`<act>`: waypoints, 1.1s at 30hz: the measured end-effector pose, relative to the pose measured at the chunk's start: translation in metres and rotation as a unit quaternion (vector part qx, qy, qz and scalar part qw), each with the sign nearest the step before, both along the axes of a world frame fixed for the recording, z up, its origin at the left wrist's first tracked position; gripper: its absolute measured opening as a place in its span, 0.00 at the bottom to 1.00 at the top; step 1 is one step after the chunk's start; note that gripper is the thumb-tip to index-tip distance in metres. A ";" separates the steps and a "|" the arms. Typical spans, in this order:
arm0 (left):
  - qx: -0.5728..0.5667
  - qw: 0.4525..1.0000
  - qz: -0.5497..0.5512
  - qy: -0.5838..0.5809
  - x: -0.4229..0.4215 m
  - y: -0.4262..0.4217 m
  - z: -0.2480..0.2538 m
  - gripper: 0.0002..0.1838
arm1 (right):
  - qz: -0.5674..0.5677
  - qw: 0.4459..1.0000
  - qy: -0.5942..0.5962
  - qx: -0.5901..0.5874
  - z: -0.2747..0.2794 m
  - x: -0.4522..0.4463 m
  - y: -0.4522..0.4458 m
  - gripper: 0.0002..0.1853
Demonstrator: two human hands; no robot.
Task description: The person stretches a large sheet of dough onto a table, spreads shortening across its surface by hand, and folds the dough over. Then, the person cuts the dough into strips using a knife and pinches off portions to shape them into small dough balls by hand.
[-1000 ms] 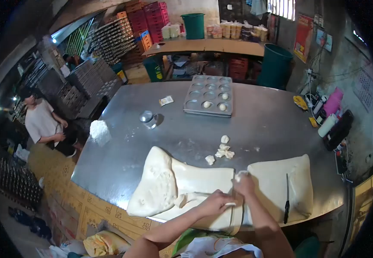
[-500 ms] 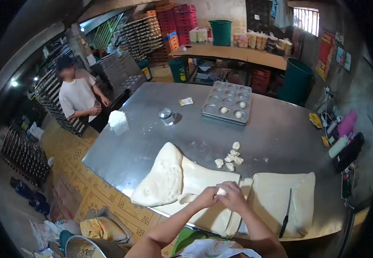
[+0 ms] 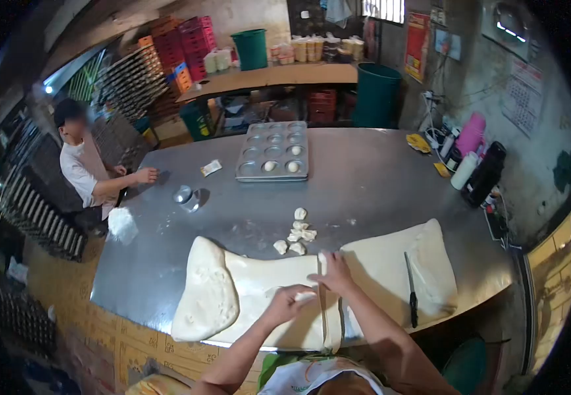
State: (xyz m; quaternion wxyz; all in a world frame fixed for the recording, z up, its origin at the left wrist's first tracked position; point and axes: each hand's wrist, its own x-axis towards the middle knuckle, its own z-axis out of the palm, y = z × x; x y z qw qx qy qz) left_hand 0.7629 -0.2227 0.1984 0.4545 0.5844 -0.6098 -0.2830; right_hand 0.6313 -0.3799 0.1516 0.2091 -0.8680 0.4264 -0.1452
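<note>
A small piece of dough pokes out of my left hand, whose fingers are closed on it above the large dough sheet. My right hand grips the far end of a narrow dough strip, thumb and fingers on either side. This strip lies along the cut edge of the sheet. To its right rests a second dough slab, with a black-handled knife lying on it. Several small dough lumps sit just beyond the sheet.
A muffin pan holding a few dough balls stands farther back, near a glass cup and a packet. White flour is heaped by the left edge, where a co-worker stands. Bottles line the right side.
My hands have moved apart: the left keeps the small dough piece, while the right has gone to the strip's far end. My view has turned right. The co-worker's arm now reaches over the table.
</note>
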 end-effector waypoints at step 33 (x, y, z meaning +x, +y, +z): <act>0.163 0.970 0.092 0.153 0.016 -0.007 0.029 0.28 | 0.002 0.999 -0.046 0.009 0.009 0.022 -0.021 0.14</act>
